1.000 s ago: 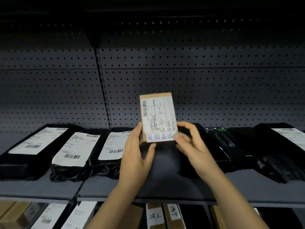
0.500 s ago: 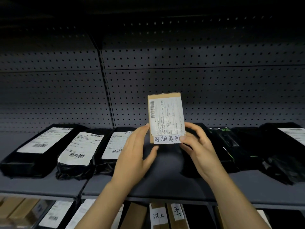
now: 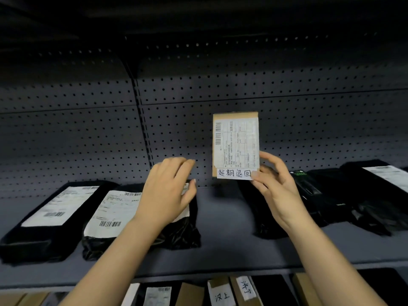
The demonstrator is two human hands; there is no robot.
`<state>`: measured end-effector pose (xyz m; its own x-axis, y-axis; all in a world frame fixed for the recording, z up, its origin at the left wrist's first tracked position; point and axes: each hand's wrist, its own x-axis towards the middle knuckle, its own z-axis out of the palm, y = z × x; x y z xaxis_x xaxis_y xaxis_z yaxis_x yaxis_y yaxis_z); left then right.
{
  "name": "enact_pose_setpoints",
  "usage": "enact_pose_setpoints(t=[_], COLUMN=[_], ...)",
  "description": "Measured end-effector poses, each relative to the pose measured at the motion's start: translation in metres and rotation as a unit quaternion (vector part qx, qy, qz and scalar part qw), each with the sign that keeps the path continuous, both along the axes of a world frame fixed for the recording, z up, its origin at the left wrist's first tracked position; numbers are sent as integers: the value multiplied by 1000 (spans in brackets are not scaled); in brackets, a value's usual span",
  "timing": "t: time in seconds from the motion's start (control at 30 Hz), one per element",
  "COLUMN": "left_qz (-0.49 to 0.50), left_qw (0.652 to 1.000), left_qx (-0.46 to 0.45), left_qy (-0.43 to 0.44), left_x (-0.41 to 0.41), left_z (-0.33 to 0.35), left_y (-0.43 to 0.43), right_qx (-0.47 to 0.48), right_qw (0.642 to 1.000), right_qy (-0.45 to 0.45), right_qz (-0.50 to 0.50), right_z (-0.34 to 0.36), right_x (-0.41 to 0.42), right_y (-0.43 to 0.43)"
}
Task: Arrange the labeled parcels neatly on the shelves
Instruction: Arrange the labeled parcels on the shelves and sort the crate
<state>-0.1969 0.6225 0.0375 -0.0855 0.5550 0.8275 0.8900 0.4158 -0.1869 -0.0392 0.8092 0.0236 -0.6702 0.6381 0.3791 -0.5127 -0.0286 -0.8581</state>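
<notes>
A small brown cardboard parcel (image 3: 235,142) with a white shipping label and a handwritten white tag along its bottom stands upright in the air in front of the pegboard. My right hand (image 3: 274,188) pinches its lower right corner. My left hand (image 3: 169,191) is off the box, fingers relaxed, hovering over a black bagged parcel (image 3: 178,230) on the grey shelf (image 3: 220,250). Two more black bagged parcels with white labels (image 3: 55,206) (image 3: 110,210) lie to the left.
Black parcels (image 3: 362,199) fill the shelf's right side, one partly behind my right wrist. A bare gap lies in the shelf's middle below the box. The lower shelf holds upright cardboard parcels with handwritten tags (image 3: 223,294). Grey pegboard (image 3: 88,133) backs the shelf.
My left hand let go of the box and moved left over the black bag. The box now rests in my right hand alone, slightly further right.
</notes>
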Motion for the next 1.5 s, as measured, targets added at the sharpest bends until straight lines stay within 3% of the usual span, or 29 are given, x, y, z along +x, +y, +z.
enact_pose_setpoints(t=[0.43,0.77,1.1,1.5], left_qz=[-122,-243,-396,-527], left_qw=[991,964,903,838], left_qx=[-28,-63,-91,-95], left_qy=[-49,-87,-137,-102], left_x=[-23,20,135,356], left_z=[-5,-25,-40,-39], left_y=[4,16,53,102], right_qx=[40,29,28,-13], right_qw=[990,961,908,836], right_qy=[-30,-56,-90,-89], right_qz=[-134,-271,-408,-541], right_z=[-2,-30,-31,-40], right_x=[18,78,201,420], right_y=[-51,-85,-118,-141])
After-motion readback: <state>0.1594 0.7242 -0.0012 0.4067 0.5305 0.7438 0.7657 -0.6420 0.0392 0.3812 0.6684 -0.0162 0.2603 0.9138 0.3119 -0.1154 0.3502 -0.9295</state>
